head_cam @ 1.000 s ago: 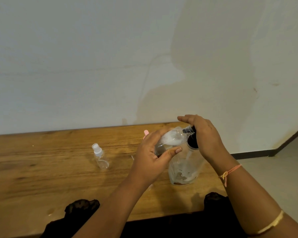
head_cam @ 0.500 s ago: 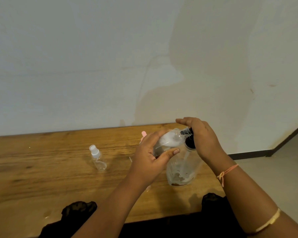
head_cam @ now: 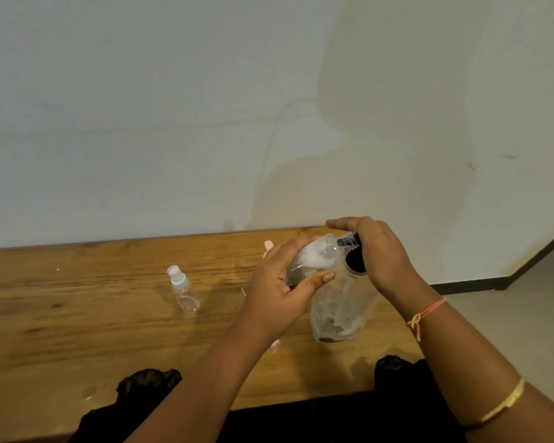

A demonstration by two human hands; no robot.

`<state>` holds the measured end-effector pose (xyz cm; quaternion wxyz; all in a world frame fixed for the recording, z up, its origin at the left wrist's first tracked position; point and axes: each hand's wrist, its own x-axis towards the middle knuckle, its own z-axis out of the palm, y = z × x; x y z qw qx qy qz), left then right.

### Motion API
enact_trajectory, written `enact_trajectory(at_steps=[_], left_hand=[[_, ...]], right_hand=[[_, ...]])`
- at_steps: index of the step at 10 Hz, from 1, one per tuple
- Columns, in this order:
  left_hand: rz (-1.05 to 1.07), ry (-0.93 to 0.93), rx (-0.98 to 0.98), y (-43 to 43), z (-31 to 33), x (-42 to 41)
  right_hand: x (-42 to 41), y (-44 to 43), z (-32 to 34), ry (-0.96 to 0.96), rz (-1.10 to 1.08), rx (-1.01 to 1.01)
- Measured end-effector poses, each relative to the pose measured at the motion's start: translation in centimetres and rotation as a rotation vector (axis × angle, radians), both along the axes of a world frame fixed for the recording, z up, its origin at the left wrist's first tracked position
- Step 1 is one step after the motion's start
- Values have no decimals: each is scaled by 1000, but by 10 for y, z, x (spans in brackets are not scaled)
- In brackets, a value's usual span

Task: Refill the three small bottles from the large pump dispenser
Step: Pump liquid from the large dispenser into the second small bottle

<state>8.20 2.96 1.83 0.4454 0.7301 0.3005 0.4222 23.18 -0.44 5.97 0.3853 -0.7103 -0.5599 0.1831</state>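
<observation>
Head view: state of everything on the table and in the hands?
held bottle: uncapped, tilted, neck at the pump, white foam inside.
dispenser: upright on table, nearly empty.
capped bottle: standing, cap on, looks empty.
left hand: grips held bottle.
right hand: rests on pump.

Wood with pronounced grain and a low satin sheen: tabletop [head_cam: 77, 314]. Clear glossy plastic, smeared inside: large pump dispenser [head_cam: 343, 302], with a black plastic collar [head_cam: 354, 265]. Clear plastic, clouded white within: held small bottle [head_cam: 314, 257]. Clear smooth plastic: standing small bottle [head_cam: 186, 295], with a white plastic cap [head_cam: 176, 274]. Matt, blotched paint: wall [head_cam: 173, 123]. Orange thread: wristband [head_cam: 426, 311]. Shiny, gold-coloured: bangle [head_cam: 506, 404]. Lacy-edged: black cloth [head_cam: 147, 388].
</observation>
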Motion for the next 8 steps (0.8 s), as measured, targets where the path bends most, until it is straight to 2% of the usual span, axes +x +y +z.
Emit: enact_trajectory(at_steps=[1,2,3,4,5,6,8], left_hand=[[-14,-41,1,-3,3,1],[-24,-67,3,-4,5,2],[-9,-62,-7,-3,5,3],[-7,-74,-11,-2,4,5],[1,-44,-10,-1,-1,5],[-8,-45,-21,-1,0,3],[-38,-84,-1,-2,2,4]], right_hand=[[-3,0,4,332,-37,78],[-4,0,10,419,-12,120],[-1,4,8,398,-14,93],[3,3,5,256,-24,37],[7,1,-4,-143,-23,-3],[6,1,-6,-126,-38,-12],[-4,3,6,398,-30,121]])
